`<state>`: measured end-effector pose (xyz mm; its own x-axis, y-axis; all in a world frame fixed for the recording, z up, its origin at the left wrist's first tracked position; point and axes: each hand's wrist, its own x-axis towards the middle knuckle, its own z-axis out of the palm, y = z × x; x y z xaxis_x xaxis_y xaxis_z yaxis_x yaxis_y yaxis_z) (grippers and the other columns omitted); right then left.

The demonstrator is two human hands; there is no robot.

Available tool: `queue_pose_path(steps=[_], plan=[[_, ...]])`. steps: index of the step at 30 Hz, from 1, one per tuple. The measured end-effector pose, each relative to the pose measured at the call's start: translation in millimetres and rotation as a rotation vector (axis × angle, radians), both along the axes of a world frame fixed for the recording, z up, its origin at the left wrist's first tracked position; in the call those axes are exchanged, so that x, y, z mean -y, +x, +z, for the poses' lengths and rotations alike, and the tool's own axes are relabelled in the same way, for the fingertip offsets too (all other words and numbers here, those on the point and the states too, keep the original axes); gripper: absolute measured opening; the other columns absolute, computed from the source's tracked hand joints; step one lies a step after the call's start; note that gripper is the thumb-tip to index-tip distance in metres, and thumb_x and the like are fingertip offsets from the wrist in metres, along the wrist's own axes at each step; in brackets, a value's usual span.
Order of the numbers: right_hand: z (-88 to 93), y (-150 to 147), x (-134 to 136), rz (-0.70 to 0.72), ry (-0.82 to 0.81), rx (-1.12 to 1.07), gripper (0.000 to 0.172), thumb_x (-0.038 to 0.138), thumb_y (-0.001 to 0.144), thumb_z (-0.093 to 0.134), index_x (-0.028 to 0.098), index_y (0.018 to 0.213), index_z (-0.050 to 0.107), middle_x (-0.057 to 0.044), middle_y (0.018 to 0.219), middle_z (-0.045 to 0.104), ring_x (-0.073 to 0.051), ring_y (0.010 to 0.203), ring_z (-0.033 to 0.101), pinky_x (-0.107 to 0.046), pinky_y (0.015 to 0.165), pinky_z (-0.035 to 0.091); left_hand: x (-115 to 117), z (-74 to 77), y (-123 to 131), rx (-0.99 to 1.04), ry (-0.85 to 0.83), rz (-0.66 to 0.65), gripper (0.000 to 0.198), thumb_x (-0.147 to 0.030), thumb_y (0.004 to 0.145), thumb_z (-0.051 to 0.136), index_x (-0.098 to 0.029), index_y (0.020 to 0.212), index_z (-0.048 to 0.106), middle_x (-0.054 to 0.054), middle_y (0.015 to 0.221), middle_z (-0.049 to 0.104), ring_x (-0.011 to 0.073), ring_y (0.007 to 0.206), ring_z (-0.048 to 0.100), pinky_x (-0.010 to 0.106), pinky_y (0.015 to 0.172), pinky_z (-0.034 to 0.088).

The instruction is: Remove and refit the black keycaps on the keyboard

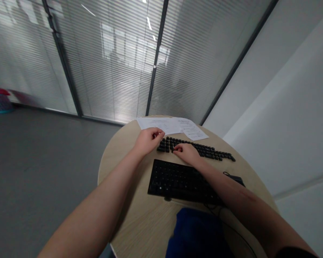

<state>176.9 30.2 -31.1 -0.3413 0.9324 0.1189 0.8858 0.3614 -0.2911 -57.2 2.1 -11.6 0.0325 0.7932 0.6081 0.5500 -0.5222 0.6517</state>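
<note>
One round bench (148,222) spans the lower centre of the frame, bearing your one black keyboard (177,179), which lies below both hands, your right forearm across its right end. Two printed sheets (164,125) lie higher. Your left hand (149,139) curls its fingers beside loose black keycaps (206,151), right of centre, too small to count; your right hand (187,153), fingertips drawn together, is among them. Whether either pinches one, you cannot tell.

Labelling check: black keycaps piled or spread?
Spread: the black keycaps lie in rows on the table, between the papers and the keyboard.
</note>
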Motion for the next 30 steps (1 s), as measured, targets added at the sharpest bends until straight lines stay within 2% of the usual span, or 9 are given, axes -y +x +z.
queue_pose_path(steps=[13,19,30], plan=[[-4.7,-5.8,2.6,0.014,0.016,0.051,0.026,0.037,0.091,0.07,0.022,0.109,0.082,-0.004,0.093,0.082,-0.021,0.084,0.073,-0.03,0.074,0.048,0.9,3.6,0.4,-0.006,-0.024,-0.083,0.025,-0.038,0.092,0.062,-0.019,0.089,0.078,0.004,0.076,0.075,0.0153,0.065,0.06,0.029,0.064,0.043],[-4.0,-5.0,4.2,0.032,0.049,0.051,0.029,0.036,0.092,0.07,0.024,0.116,0.08,-0.003,0.094,0.081,-0.022,0.09,0.072,-0.03,0.077,0.049,1.2,3.8,0.7,-0.003,-0.033,-0.104,0.027,-0.039,0.093,0.062,-0.018,0.089,0.078,0.004,0.075,0.074,0.015,0.065,0.059,0.029,0.063,0.042],[-8.4,-5.6,2.1,0.06,0.059,0.064,0.025,0.033,0.092,0.07,0.026,0.113,0.081,-0.003,0.096,0.081,-0.021,0.089,0.072,-0.029,0.077,0.049,-0.6,2.5,0.4,-0.008,-0.05,-0.118,0.028,-0.041,0.092,0.062,-0.018,0.089,0.078,0.004,0.075,0.074,0.0151,0.064,0.059,0.029,0.063,0.042]])
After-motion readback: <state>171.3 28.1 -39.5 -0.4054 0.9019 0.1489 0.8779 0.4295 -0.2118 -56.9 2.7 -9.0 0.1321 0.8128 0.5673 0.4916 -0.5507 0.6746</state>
